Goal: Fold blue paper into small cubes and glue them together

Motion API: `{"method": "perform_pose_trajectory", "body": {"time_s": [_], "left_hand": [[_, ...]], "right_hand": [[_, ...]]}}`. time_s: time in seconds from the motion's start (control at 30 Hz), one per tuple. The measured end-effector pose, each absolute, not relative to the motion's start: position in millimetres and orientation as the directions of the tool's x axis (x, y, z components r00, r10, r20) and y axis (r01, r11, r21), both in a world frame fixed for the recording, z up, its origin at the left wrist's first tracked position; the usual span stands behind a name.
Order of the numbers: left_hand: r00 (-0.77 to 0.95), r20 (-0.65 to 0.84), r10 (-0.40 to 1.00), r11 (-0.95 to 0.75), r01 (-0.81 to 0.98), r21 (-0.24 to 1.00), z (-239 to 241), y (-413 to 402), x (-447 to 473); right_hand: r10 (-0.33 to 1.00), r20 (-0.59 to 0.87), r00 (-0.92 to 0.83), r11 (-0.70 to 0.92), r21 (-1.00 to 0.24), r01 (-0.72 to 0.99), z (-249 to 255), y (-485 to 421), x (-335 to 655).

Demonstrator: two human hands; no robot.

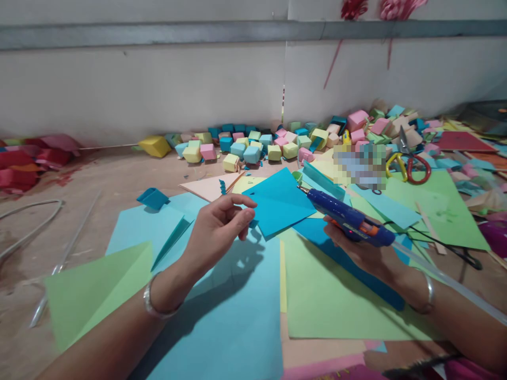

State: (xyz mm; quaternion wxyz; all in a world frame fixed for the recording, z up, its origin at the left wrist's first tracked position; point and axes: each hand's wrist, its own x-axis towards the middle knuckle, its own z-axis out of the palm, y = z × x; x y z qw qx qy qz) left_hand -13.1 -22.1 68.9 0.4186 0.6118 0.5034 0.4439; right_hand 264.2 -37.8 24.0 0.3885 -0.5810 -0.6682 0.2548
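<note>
My left hand (219, 224) is raised over light blue paper sheets (237, 316), its fingers curled towards the thumb. A dark blue paper strip (222, 186), apparently curled, shows above the knuckles and beside the fingertips; most of it is hidden behind the hand. My right hand (364, 253) is wrapped round a blue hot glue gun (344, 214). The gun's metal nozzle points left, and a clear glue stick (447, 277) sticks out of its rear. Between the hands lies a bright blue paper sheet (279, 203). Below the gun is a light green sheet (344, 301).
Several small folded paper boxes (251, 154) line the wall, heaped higher at the right. Scissors (407, 161) with red and yellow handles lie at the back right. Loose glue sticks (65, 258) and a white cable (35, 232) lie at left. Red paper pieces (35, 163) sit far left.
</note>
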Motion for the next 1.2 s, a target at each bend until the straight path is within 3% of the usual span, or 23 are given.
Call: {"method": "perform_pose_trajectory", "body": {"time_s": [0.13, 0.27, 0.5, 0.6, 0.7, 0.8, 0.9, 1.0, 1.1, 1.2], "left_hand": [[0.050, 0.337, 0.940, -0.336, 0.303, 0.892, 90.8, -36.4, -19.3], [0.087, 0.524, 0.847, -0.530, 0.207, 0.822, 117.6, -55.7, -28.9], [0.044, 0.305, 0.951, -0.304, -0.010, 0.952, 138.1, -59.1, -32.4], [0.094, 0.273, 0.957, -0.275, 0.009, 0.961, 131.2, -50.9, -32.0], [0.226, 0.288, 0.931, -0.328, 0.165, 0.930, 124.5, -45.2, -35.0], [0.490, 0.232, 0.840, -0.467, 0.437, 0.769, 116.0, -41.1, -38.2], [0.612, 0.186, 0.769, -0.627, 0.664, 0.408, 94.9, -33.0, -35.5], [0.635, 0.205, 0.745, -0.658, 0.750, 0.068, 61.1, -20.0, -26.7], [0.635, 0.312, 0.707, -0.676, 0.736, 0.033, 31.8, -10.8, -18.0], [0.626, 0.411, 0.662, -0.714, 0.694, 0.092, 25.5, -14.3, -13.7]], "right_hand": [[0.977, 0.205, -0.052, 0.196, -0.789, 0.582, 25.4, -37.1, 265.1], [0.985, 0.173, -0.015, 0.150, -0.804, 0.575, 27.7, -40.8, 262.5], [0.988, 0.153, -0.028, 0.146, -0.844, 0.516, 31.4, -43.5, 260.9], [0.984, 0.173, -0.050, 0.174, -0.849, 0.498, 32.2, -42.0, 261.7], [0.980, 0.197, -0.016, 0.176, -0.834, 0.524, 30.4, -41.6, 261.6], [0.978, 0.208, 0.000, 0.173, -0.813, 0.556, 28.8, -41.9, 261.1], [0.979, 0.204, 0.003, 0.168, -0.815, 0.554, 29.4, -42.5, 260.4], [0.979, 0.205, 0.018, 0.162, -0.821, 0.548, 31.4, -43.2, 259.3], [0.977, 0.211, 0.025, 0.162, -0.819, 0.551, 32.6, -43.6, 258.3], [0.976, 0.214, 0.024, 0.166, -0.819, 0.548, 31.7, -43.3, 258.2]]}}
